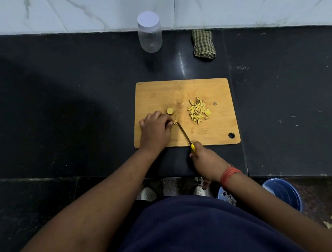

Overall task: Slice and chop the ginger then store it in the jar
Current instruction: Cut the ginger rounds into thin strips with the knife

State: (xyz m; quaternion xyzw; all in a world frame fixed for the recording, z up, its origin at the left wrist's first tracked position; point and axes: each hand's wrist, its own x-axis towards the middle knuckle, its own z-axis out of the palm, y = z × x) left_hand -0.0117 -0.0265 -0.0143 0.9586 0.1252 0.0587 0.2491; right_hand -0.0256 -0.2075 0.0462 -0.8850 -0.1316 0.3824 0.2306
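Behind the cutting board (182, 90), a capped jar (150, 33) beside a checked cloth (203, 44).

On my wooden cutting board (182, 92) a heap of chopped ginger strips (199, 110), pale yellow, lies right of centre. A round ginger slice (170, 111) lies flat left of centre, just beside my left hand (155, 127), whose curled fingers pin a small ginger piece (175, 122) to the board. The tip of my yellow-handled knife (184, 133) touches that piece; my right hand (205, 159) grips the handle. The clear plastic jar (149, 32), white lid on, stands upright well beyond the board.
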